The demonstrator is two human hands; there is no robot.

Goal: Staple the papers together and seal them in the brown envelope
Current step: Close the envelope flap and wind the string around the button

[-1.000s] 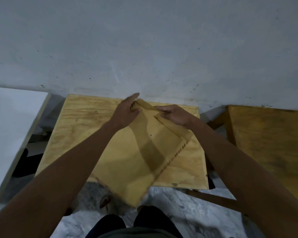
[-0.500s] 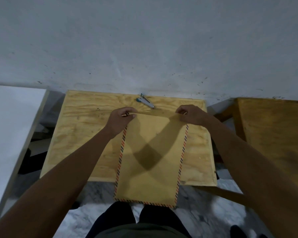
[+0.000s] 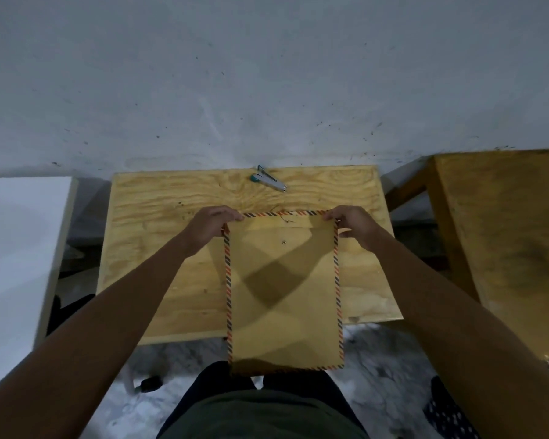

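While our left hand (image 3: 210, 225) and right hand (image 3: 353, 224) pinch the brown envelope (image 3: 282, 289) corners, the stapler (image 3: 268, 182) lies beyond, on the surface (image 3: 159, 248).

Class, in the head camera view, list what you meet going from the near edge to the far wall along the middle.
Brown envelope → stapler → wall.

my small wooden table (image 3: 159, 248) has a stapler (image 3: 268, 182) at its far edge and my brown envelope (image 3: 282, 280) on it.
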